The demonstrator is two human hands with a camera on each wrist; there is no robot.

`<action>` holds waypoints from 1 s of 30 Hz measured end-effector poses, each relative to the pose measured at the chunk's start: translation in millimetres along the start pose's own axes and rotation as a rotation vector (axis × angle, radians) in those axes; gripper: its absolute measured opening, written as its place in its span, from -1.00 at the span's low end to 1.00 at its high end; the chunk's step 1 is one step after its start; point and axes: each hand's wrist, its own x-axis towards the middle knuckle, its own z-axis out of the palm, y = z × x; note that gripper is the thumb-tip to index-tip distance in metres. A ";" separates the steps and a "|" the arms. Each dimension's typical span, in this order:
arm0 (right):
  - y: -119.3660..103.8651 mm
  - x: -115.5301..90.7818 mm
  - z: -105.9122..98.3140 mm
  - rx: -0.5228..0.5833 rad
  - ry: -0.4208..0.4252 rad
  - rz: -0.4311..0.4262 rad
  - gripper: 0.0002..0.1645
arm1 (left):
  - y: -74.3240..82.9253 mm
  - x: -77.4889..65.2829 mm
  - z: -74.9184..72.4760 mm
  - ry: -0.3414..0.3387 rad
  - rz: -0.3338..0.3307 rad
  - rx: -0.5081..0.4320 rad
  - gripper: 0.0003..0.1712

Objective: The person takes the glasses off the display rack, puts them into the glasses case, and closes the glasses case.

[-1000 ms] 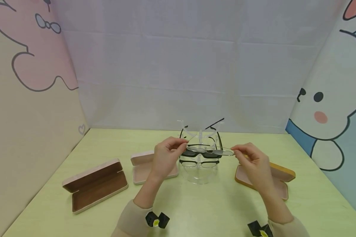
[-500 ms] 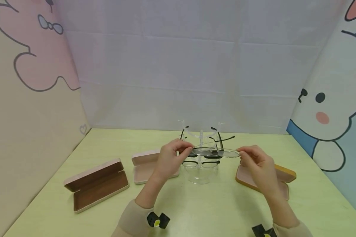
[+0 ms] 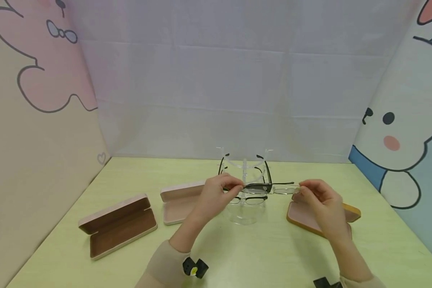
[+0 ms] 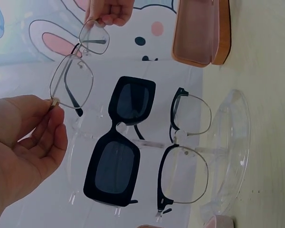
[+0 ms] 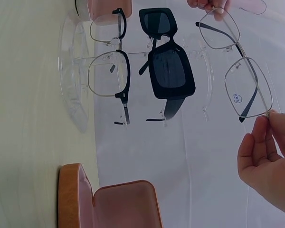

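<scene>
Nearest the camera, below the fingers, are two pale sleeves, with a small black device beside each wrist. Beyond them the left hand pinches one outer corner of the thin metal glasses between thumb and index finger, its other fingers curled in; the right hand pinches the opposite corner the same way. The metal glasses hang in the air between the two sets of fingertips, their dark-tipped arms lying across the lenses. Well to the left of the left fingers and lower, an open brown-lined case lies on the yellowish table. An open mustard case sits below the right fingers, partly hidden by that hand, and an open pale pink case lies just left of the left fingers, partly covered by the hand. Between the hands, below and beyond the fingertips, a clear stand carries black sunglasses above dark-browed glasses. Far behind the fingers rises a creased whitish backdrop, flanked by a pink cartoon figure on the left and a white cartoon rabbit on the right.
</scene>
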 end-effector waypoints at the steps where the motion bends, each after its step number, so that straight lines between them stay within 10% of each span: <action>1: 0.5 -0.3 -2.3 -0.003 0.000 -0.002 -0.86 | 0.1 0.7 2.4 0.000 -0.011 -0.009 -0.86; 9: 3.4 -5.9 -19.0 -0.019 0.031 0.011 -0.85 | -0.6 3.7 25.1 -0.018 -0.160 -0.228 -0.81; 19: 25.9 -11.0 -41.9 -0.009 0.148 0.079 -0.82 | 11.4 8.6 48.9 -0.098 -0.140 -0.155 -0.76; 30: 115.1 -10.9 -98.7 0.000 0.105 0.121 -0.71 | 6.2 13.4 80.5 -0.069 -0.113 -0.129 -0.80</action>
